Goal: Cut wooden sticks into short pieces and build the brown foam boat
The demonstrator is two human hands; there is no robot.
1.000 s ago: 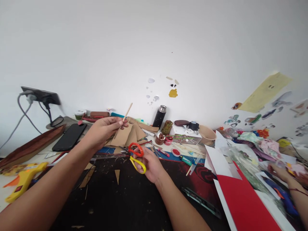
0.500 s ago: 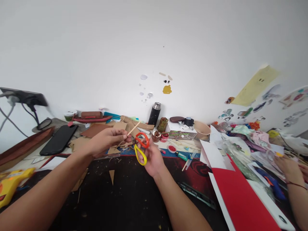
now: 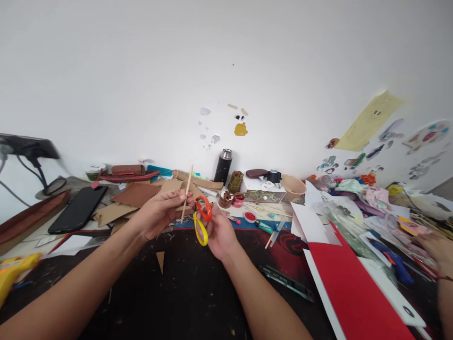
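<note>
On my view the largest thing is the white wall [image 3: 141, 71], with paper cut-outs on it. Below it I see the dark surface [image 3: 198, 293], crowded at the back and on both sides. A red sheet [image 3: 350, 288] lies on the right side, and beyond it there is another person's hand [image 3: 430, 243]. A black phone [image 3: 78, 210] lies at the left, and a black bottle [image 3: 222, 167] stands upright near the wall.

My left hand [image 3: 159, 210] and my right hand [image 3: 221, 231] are raised above the surface, close to each other. The right fingers are closed around the scissors [image 3: 208, 208], at their red and yellow handles. The blades are too hidden for me to tell how they stand. The left fingers are pinched together on the wooden stick [image 3: 189, 182], which is tilted slightly, its upper end above the hand. Smallest is the cardboard triangle [image 3: 160, 260], flat on the surface below the left hand
</note>
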